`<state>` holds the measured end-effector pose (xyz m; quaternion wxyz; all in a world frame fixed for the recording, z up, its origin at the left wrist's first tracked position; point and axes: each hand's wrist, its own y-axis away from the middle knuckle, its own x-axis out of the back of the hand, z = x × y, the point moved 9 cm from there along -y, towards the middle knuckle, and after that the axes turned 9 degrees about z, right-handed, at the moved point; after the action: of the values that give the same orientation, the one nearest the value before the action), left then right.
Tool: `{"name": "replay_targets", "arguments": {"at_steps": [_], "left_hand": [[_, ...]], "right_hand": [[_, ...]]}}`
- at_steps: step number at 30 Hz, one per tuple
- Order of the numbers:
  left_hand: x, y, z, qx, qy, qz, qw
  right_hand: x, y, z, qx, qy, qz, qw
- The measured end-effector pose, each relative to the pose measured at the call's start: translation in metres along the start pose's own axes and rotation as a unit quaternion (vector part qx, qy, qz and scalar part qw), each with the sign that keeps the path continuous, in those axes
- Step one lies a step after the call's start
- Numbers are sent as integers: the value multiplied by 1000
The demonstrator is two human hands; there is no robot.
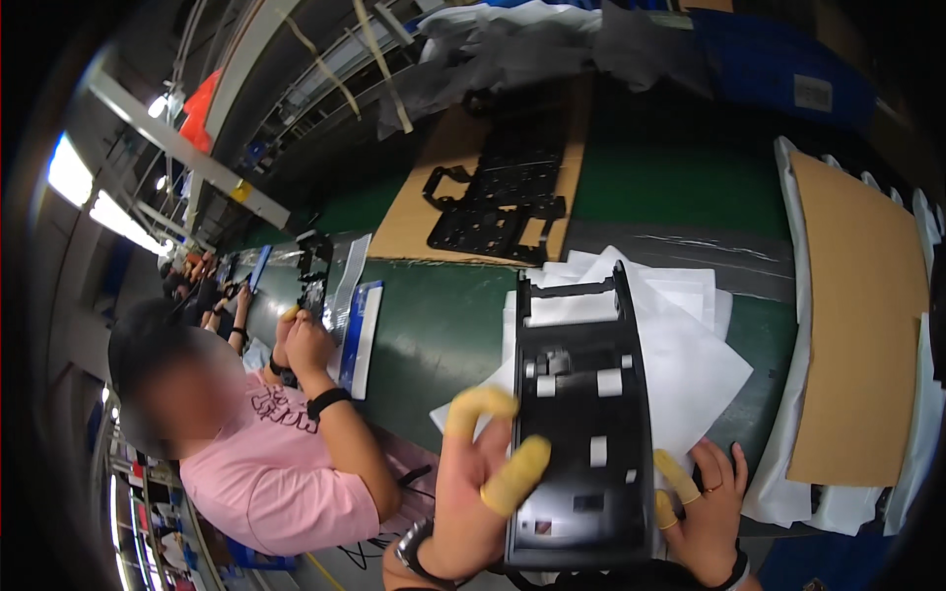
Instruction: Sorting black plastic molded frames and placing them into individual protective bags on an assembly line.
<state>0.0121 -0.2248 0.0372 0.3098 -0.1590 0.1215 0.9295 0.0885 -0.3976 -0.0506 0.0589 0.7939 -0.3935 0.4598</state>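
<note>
A long black plastic panel (567,424) with several rectangular cutouts is held upright in front of me, its far end over a pile of white sheets (690,340). My left hand (478,473) grips its left edge, with yellow finger covers on the thumb and index finger. Along the lower right edge, my right hand (705,507) pinches the panel between covered fingers, while its other fingers stretch outward. Beyond the sheets, black molded frames (503,197) lie on a brown cardboard sheet (399,222).
Cardboard (857,325) over white wrapping lies at the right. A co-worker in a pink shirt (286,473) handles a black part at my left, near a blue-and-white strip (363,340). The green table (443,325) extends underneath. A blue bin (778,84) stands at the back right.
</note>
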Motion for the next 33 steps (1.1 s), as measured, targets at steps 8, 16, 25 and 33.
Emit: {"name": "replay_targets", "arguments": {"at_steps": [8,16,25,33], "left_hand": [[-17,-28,5,134,-4,-26,991],[-10,-31,-2,146,-4,-39,989],[-24,-14,18,-392,-557,-90,726],[15,-106,79,-514,-638,71,569]], "right_hand": [[1,1,-4,10,29,25,999],[7,0,-3,5,33,36,999],[15,-2,-12,36,24,40,998],[16,-5,-10,45,31,46,997]]}}
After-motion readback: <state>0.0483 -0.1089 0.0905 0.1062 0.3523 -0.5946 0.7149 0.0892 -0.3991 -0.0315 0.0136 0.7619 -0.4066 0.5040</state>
